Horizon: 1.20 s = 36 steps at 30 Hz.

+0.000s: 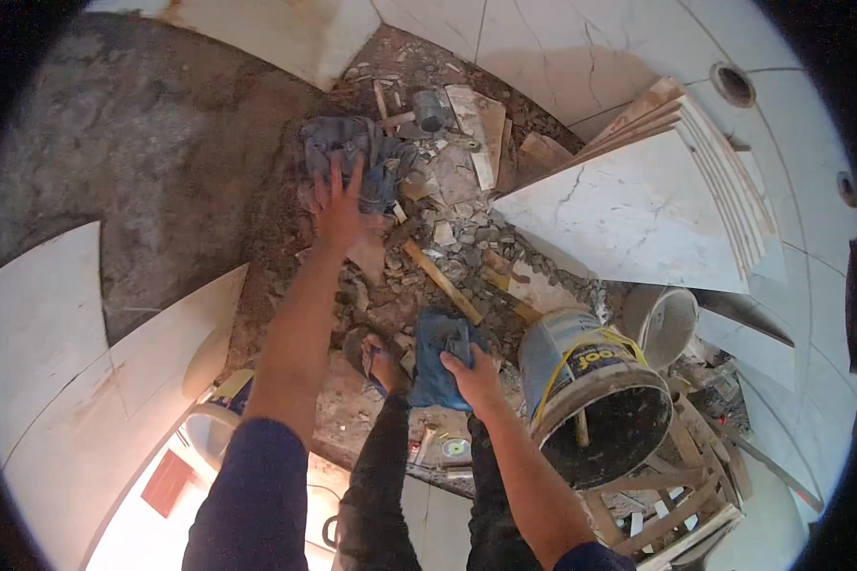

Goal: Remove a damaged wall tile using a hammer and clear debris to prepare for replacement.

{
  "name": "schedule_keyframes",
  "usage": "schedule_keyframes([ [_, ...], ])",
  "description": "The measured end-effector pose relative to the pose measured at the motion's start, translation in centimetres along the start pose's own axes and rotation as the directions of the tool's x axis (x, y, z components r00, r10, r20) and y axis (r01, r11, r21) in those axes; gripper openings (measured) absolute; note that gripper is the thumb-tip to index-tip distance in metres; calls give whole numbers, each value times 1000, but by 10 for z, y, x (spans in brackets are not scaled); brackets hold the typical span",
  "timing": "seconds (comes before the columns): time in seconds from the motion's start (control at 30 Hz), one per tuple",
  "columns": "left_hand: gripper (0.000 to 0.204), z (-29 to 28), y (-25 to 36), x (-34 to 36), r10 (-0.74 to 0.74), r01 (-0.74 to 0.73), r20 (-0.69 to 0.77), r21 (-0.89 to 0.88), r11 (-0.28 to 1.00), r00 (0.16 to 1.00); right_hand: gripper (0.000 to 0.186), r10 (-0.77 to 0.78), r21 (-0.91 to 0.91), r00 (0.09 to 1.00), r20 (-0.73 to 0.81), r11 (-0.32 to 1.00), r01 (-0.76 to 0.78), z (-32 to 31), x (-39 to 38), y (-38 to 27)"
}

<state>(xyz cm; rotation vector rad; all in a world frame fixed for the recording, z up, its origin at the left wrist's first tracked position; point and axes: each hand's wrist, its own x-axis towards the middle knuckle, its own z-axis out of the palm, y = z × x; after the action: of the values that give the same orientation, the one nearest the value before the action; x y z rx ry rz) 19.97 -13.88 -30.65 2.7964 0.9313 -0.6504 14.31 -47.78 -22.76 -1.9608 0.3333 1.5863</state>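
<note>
My left hand reaches far forward with its fingers spread, over the near side of a crumpled grey-blue cloth. Whether the fingertips touch the cloth I cannot tell. Closer to me, my right hand is closed on the right side of a blue cloth, its thumb on a dark grey patch there. Just beyond the grey-blue cloth lies a mallet with a grey head. Between the two cloths, a hammer with a wooden handle rests on the rubble.
Broken rubble covers the floor around my sandalled foot. Large white tiles lean in a stack against the right wall. Nearer stand a dirty bucket, a smaller pail and a wooden frame. A disc lies by my legs.
</note>
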Motion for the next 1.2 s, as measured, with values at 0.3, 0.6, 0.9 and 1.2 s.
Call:
schedule_keyframes([
  [0.3,59,21,-116,-104,-321,345,159,-633,692,934,80,-45,181,993,-113,981,65,-4,-15,11],
  [0.6,60,-25,-53,-396,87,38,47,-994,99,995,85,53,407,995,84,910,-82,40,-26,-29],
  [0.9,68,-22,31,-486,412,477,257,-613,-630,874,103,9,-149,938,347,988,46,43,-54,-36],
  [1.2,90,31,-24,-410,-82,386,764,-413,-825,641,82,-41,-528,929,369,813,246,74,-70,-9],
])
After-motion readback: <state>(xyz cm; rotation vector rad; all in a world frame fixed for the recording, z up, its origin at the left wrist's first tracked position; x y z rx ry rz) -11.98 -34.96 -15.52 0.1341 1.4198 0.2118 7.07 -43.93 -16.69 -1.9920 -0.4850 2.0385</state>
